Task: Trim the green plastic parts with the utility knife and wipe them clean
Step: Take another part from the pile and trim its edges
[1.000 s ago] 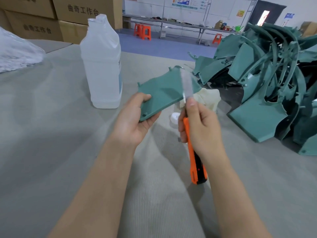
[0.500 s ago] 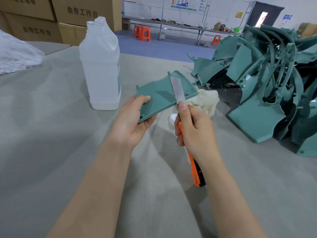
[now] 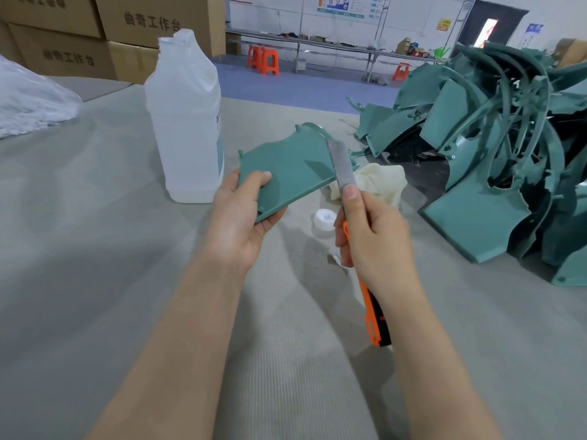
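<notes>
The left hand (image 3: pixel 236 223) holds a flat green part (image 3: pixel 286 173) up above the desk (image 3: pixel 95 281), its grip closed on the near left corner with the thumb on the top face and the fingers underneath. The right hand (image 3: pixel 374 230) has its grip closed round the orange handle of a knife (image 3: pixel 374 319), the forefinger stretched along the back of the long blade (image 3: pixel 339 166), which points up and away from the person. The blade appears to rest against the right-hand edge of the part, though a slight blur makes the contact hard to judge. The orange and black end of the handle sticks out below the right wrist. Just behind the right hand a crumpled pale cloth (image 3: pixel 381 179) lies on the desk, and a white cap (image 3: pixel 324 219) lies near it, between the two hands. A tall, clear, open-necked bottle (image 3: pixel 184 122) stands upright to the left of the part, beyond the left hand. On the right side of the desk sits a big pile of green parts (image 3: pixel 492 154), curved panels and thin ribs tangled together. At the far left edge a clear bag (image 3: pixel 28 100) lies on the desk, with brown boxes (image 3: pixel 143 20) stacked behind it, and further back orange stools (image 3: pixel 263 60) stand on a blue floor
</notes>
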A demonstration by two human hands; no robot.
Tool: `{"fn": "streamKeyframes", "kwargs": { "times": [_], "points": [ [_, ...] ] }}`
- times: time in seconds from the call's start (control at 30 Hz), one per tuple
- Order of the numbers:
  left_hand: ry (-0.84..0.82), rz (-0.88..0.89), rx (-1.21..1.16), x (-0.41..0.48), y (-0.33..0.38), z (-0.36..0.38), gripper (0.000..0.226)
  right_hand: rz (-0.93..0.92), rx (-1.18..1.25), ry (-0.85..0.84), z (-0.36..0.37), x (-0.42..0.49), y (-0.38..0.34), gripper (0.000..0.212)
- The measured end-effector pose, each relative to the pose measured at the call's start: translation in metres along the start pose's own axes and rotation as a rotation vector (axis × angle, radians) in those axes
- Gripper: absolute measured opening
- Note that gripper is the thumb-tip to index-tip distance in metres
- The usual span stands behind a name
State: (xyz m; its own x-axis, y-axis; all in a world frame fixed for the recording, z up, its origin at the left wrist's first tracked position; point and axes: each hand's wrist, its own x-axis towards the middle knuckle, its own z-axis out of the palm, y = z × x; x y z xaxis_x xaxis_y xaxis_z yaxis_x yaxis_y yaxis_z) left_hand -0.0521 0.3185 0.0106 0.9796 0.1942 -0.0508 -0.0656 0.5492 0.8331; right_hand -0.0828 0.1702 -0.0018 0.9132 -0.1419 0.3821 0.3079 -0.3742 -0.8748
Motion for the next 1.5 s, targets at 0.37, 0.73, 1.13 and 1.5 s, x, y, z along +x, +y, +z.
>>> {"fn": "streamKeyframes", "kwargs": {
  "times": [0.37,0.73,1.13,1.5],
  "points": [
    [0.015,0.144,0.035,-0.003,0.003,0.0,0.019,0.083,0.013,-0.095,-0.002,0.0,-0.002,0.047],
    [0.011,0.195,0.085,-0.004,0.003,0.001,0.018,0.039,-0.043,-0.286,0.014,-0.01,-0.006,0.048],
    [0.033,0.171,0.067,-0.003,0.004,0.0,0.018,0.062,-0.038,-0.148,0.006,-0.003,-0.001,0.047],
    [-0.01,0.102,0.044,-0.001,0.002,0.001,0.02,0.008,-0.112,-0.3,0.018,-0.012,-0.005,0.047]
  ]
}}
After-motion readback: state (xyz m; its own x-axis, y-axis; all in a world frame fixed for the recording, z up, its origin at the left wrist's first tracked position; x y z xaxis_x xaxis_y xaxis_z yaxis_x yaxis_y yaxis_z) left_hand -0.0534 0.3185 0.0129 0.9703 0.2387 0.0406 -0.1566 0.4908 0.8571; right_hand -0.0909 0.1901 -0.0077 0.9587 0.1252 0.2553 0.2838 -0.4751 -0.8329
